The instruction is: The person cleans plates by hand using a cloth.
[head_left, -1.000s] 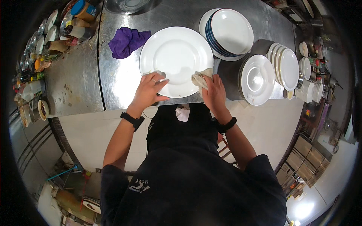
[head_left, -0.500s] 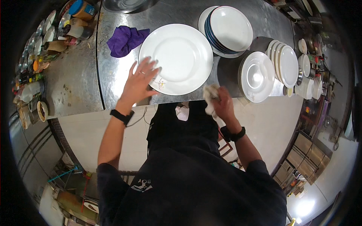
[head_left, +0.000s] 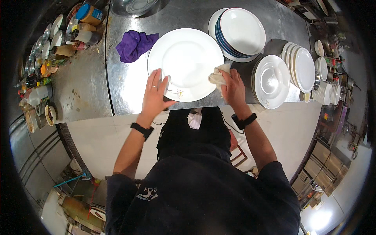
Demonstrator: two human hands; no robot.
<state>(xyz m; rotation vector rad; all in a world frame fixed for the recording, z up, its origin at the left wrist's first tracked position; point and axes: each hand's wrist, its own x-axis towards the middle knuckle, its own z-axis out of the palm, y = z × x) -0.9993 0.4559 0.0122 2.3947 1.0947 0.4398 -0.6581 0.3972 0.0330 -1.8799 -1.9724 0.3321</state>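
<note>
A large white plate [head_left: 188, 55] with a dark rim line and a small flower print lies on the steel table in front of me. My left hand [head_left: 155, 94] is at its near left rim, fingers stretched along the edge and thumb out to the side beneath the near edge. A wadded off-white cloth [head_left: 217, 76] is gripped in my right hand [head_left: 234, 89] and touches the plate's right rim. Beyond the plate's left side sits a crumpled purple cloth [head_left: 135, 45].
To the right stand a stack of bowl-like plates [head_left: 243, 31], a stack of round white plates [head_left: 272, 80] and leaning oval plates [head_left: 303, 70]. A metal bowl [head_left: 133, 7] is at the far edge. Bottles and jars [head_left: 90, 15] crowd the left counter [head_left: 80, 82].
My right hand has brought the off-white cloth up onto the plate's right rim. The plate has turned a little counterclockwise, and my left hand has slid down along its edge.
</note>
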